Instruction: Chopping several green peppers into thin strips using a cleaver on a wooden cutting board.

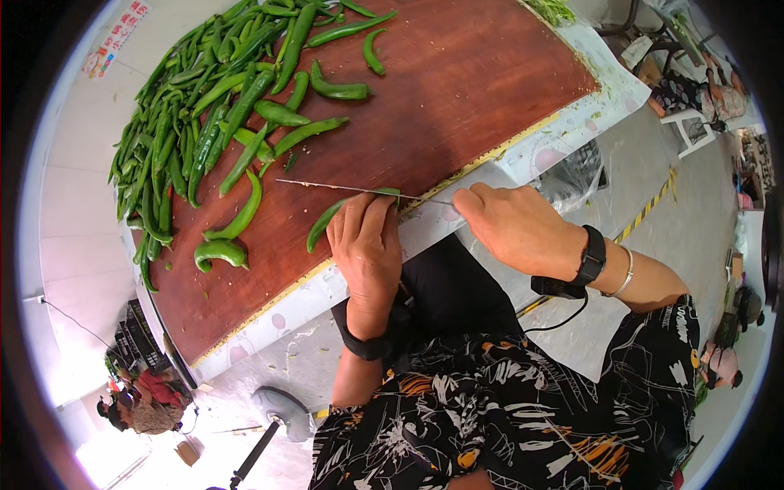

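My left hand [365,241] presses a long green pepper [324,225] onto the reddish-brown board [457,90] near its front edge, with the fingers bent over it. In my right hand [516,226] is the handle end of a knife, the handle itself hidden by the fist. The thin knife blade [327,185] reaches leftward over the pepper, just beyond my left fingertips. Whether its edge has gone into the pepper I cannot tell. Left of my hands lie a curved pepper [244,214] and a short hooked pepper [220,254].
A big heap of green peppers [175,122] covers the board's far left, with several loose ones beside it. Leafy greens [554,10] lie at the far right corner. A white patterned sheet [306,309] borders the board. Other people sit at the right and lower left.
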The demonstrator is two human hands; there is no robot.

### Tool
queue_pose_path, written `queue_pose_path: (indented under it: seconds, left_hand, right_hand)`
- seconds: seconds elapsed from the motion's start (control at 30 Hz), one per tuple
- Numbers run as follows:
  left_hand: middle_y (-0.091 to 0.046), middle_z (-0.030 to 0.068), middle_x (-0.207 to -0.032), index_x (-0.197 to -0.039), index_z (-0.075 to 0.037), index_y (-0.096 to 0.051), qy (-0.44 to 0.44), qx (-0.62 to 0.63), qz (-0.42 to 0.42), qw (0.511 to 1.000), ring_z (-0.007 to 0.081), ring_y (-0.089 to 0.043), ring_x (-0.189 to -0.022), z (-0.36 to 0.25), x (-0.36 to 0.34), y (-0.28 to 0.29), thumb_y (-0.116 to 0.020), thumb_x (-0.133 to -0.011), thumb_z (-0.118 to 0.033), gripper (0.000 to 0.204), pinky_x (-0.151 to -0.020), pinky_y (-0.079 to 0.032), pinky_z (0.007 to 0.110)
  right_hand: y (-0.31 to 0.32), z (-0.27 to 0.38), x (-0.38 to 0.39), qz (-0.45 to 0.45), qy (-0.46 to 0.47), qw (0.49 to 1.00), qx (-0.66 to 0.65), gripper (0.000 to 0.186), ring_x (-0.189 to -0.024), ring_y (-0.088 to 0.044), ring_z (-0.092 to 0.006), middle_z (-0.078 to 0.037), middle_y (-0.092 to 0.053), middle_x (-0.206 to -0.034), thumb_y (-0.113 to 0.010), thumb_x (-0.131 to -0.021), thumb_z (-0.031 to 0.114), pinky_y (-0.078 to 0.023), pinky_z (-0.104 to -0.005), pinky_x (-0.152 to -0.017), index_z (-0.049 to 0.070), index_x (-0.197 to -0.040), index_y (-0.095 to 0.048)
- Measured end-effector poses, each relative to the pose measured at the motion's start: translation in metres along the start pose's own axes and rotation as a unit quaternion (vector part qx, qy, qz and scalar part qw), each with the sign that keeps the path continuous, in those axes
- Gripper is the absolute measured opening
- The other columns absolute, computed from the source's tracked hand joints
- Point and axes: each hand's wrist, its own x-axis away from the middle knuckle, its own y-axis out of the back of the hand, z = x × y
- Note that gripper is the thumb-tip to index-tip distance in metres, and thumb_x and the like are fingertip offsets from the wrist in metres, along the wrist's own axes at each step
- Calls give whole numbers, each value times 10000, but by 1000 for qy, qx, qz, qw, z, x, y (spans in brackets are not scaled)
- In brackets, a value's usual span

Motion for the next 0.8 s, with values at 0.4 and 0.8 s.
queue_pose_path:
  seconds: [0.4, 0.8]
  left_hand:
    - [-659, 86, -999, -948, -69, -698, 14, 7, 4, 1000, 304, -602, -965, 1, 2, -1, -713, -778, -33, 174, -889, -437, 393]
    - [-667, 85, -1008, -945, -66, -698, 25, 9, 16, 1000, 301, -605, -964, 1, 1, 0, -717, -771, -20, 181, -893, -436, 395]
  right_hand:
    - [3, -3, -3, 24, 19, 999, 38, 175, -619, -608, -306, -128, -537, -742, -558, -805, 33, -473, -395, -506, -1, -950, -466]
    - [7, -7, -8, 53, 14, 998, 7, 184, -634, -621, -299, -119, -567, -763, -600, -831, 56, -485, -391, -523, 7, -965, -483]
